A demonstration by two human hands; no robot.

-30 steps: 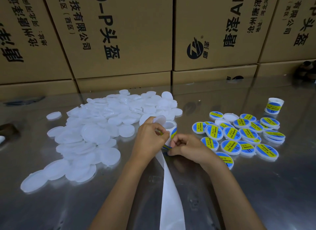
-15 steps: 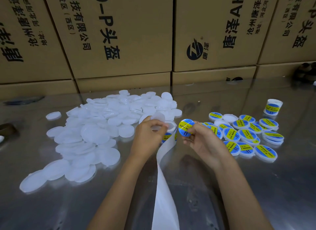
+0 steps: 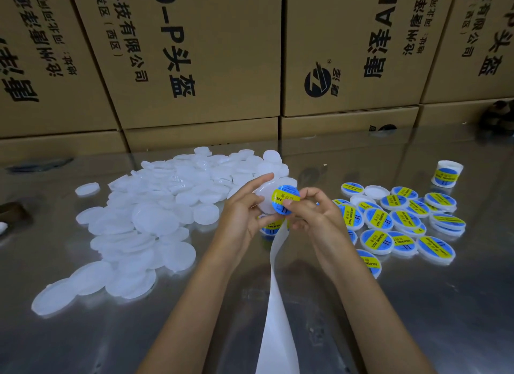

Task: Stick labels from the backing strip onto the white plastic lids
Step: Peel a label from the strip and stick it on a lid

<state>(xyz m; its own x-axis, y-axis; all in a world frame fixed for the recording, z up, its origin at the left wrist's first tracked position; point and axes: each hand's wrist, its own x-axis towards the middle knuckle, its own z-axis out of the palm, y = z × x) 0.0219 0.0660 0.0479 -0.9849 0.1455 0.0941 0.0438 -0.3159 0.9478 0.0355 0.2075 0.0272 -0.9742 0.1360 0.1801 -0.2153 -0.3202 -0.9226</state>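
- The cardboard boxes [image 3: 200, 56] are standing well beyond the fingertips, carrying large Chinese print upside down or sideways, plus "O-P", "AH" and a round black logo.
- The steel table [image 3: 417, 318] is lying under both forearms.
- The heap of bare lids [image 3: 155, 206] is sitting left of the left hand's fingers, far bigger than the finished lot, so most of the job is, I judge, still waiting.
- The finished lids [image 3: 395, 223] are lying just right of the right hand's fingers, showing blue-and-yellow labels reading "SOLDERING PASTE".
- The backing strip [image 3: 275, 304] is trailing from under the fingers toward the viewer, blank.
- The left hand [image 3: 244, 215] is gripping a white lid [image 3: 262, 198] with curled fingers.
- The right hand [image 3: 308, 209] is pinching a label [image 3: 285, 199] by thumb and forefinger and laying it against that lid; "PAST" is showing.
- The label roll [image 3: 447, 173] is standing well beyond the right fingertips.
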